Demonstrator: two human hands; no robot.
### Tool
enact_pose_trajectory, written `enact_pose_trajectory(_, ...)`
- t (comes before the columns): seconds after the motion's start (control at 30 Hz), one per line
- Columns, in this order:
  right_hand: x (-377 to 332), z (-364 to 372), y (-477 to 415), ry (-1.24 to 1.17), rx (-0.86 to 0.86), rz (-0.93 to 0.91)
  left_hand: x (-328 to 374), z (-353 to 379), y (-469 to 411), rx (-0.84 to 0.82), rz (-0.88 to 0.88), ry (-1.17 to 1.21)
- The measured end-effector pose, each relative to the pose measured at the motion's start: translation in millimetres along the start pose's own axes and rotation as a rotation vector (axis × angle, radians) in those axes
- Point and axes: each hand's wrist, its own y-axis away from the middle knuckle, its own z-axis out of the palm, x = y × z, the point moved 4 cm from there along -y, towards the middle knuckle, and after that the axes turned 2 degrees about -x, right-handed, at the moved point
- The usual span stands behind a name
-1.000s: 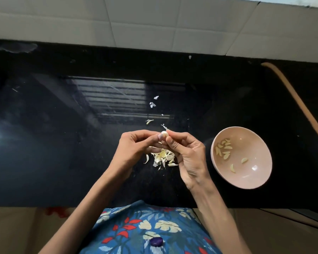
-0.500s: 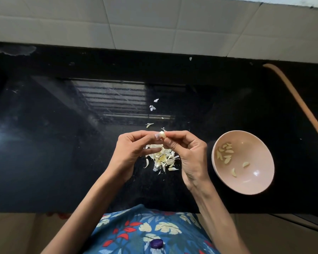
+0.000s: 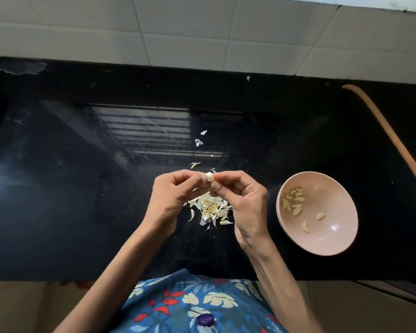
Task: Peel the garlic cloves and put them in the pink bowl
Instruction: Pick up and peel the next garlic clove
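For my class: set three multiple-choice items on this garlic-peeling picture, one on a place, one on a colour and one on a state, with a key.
1. Where is the bowl?
A. On the person's right
B. On the person's left
C. On the floor

2. What colour is the counter?
A. White
B. Black
C. Green

3. What is the state of the clove being worked on?
A. Lying in the bowl
B. Lying untouched on the counter
C. Pinched by the left hand and the right hand

Key:
1 A: the bowl stands beyond the right hand.
2 B: the counter is glossy black.
3 C: fingertips of both hands pinch it above the peels.
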Motion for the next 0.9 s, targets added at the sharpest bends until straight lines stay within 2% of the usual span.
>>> enact_pose_trajectory(0.13,2,2,2,-0.086,-0.002,0.038,1,0,2,0.043,0.085,-0.099)
enact_pose_trajectory(0.33,7,14,2,-0.643,0.039,0.331,2,6,2,0.041,0.099,-0.116)
enact_pose_trajectory(0.4,7,16,2,-0.693,0.061,0.360,1,5,2,0.038,0.120,-0.150)
enact_pose_trajectory(0.53,5,15,1,-0.467,0.048,0.245,-1,2,1,0.020,0.137,-0.220)
enact_pose_trajectory(0.7,-2,11,-1,-0.166,0.003,0.092,-1,-1,-2,0.004,0.018,-0.153)
enact_pose_trajectory(0.9,-5,10,-3,-0.111,-0.059,0.054,3,-2,-3,-0.073,0.042,-0.141)
